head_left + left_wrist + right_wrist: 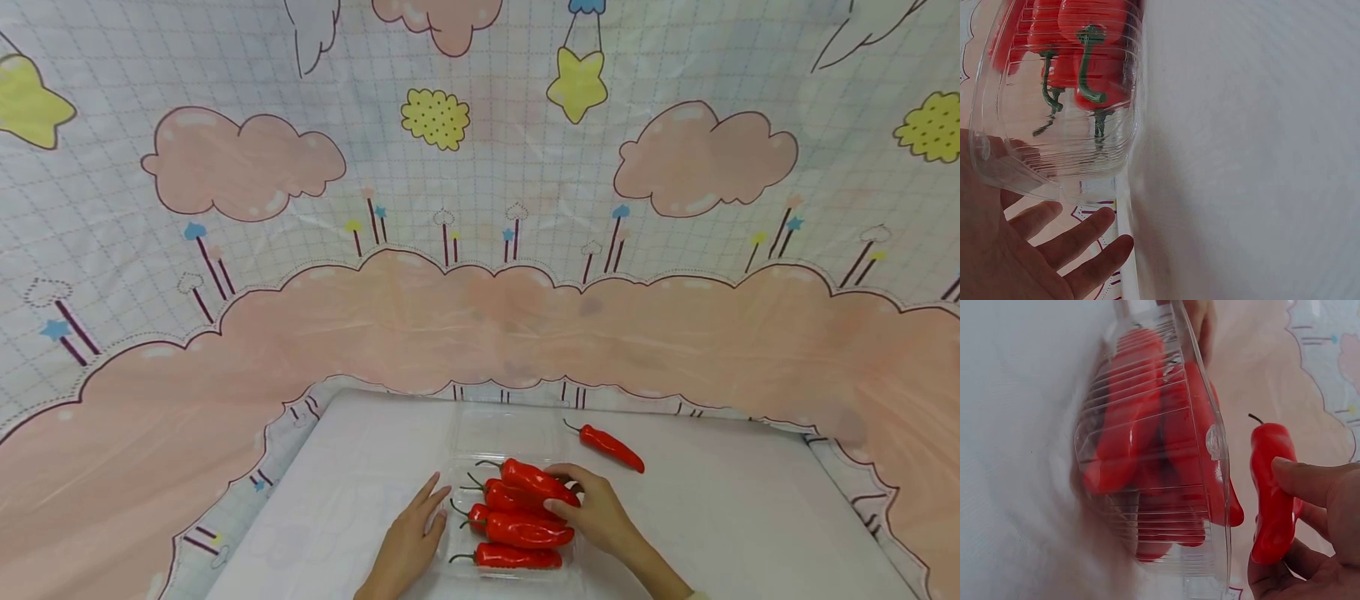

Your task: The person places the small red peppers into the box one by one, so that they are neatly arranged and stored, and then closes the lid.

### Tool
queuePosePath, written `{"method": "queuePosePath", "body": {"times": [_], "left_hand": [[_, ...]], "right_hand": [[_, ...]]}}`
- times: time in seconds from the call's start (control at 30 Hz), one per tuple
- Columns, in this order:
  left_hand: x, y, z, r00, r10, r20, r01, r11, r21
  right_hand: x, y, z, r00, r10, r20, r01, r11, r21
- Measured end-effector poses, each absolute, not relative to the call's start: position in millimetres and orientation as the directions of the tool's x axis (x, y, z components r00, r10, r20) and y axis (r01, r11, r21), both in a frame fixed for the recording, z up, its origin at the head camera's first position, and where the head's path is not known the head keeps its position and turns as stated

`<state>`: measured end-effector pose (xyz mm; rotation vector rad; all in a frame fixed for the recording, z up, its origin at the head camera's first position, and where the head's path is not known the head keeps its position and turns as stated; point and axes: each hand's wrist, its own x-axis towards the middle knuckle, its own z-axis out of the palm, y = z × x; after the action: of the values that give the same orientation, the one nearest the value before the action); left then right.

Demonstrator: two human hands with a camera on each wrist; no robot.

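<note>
A clear plastic box (498, 432) with its lid folded back stands on the white table. Several red chili peppers (517, 557) with green stems lie in it, side by side and partly stacked. My right hand (603, 512) pinches one red chili pepper (1269, 450) between thumb and fingers; in the right wrist view it is just outside the box rim, and in the head view it appears over the far peppers. Spread fingers of my left hand (408, 542) are at the box's left end. The left wrist view shows that hand (1029, 250) holding no pepper.
One more red chili pepper (611, 448) lies on the white table (750, 500), beyond the box to the right. A cloth curtain (480, 325) printed with clouds and stars hangs behind the table and along its sides.
</note>
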<state>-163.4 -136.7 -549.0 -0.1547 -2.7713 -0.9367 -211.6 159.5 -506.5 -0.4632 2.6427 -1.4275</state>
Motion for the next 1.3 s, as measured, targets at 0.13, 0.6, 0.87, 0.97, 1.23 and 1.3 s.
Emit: {"method": "queuePosePath", "body": {"times": [0.13,0.6,0.87,0.97,1.23,1.3], "left_hand": [[-163.9,-136.6,-548.8,-0.972,0.034,0.233,0.168,0.794,0.585],[-162.6,-136.5,-547.2,-0.975,0.035,0.218,0.158,0.800,0.579],[-163.2,-136.6,-547.1,-0.973,0.039,0.227,0.166,0.800,0.576],[-163.1,-136.6,-547.1,-0.973,0.040,0.227,0.167,0.803,0.572],[-162.1,-135.4,-546.3,-0.971,0.036,0.237,0.169,0.803,0.571],[-162.0,-135.1,-545.9,-0.972,0.033,0.232,0.164,0.801,0.576]], "right_hand": [[-214.6,158.0,-507.4,-0.941,-0.331,0.067,-0.239,0.513,-0.824],[-223.6,151.1,-508.5,-0.920,-0.388,0.058,-0.279,0.540,-0.794],[-227.1,148.6,-513.1,-0.914,-0.404,0.051,-0.285,0.546,-0.788],[-228.2,147.2,-514.3,-0.909,-0.410,0.069,-0.307,0.550,-0.777],[-229.2,143.0,-518.4,-0.911,-0.405,0.073,-0.324,0.596,-0.735],[-228.8,142.3,-519.2,-0.913,-0.400,0.081,-0.331,0.612,-0.718]]}}
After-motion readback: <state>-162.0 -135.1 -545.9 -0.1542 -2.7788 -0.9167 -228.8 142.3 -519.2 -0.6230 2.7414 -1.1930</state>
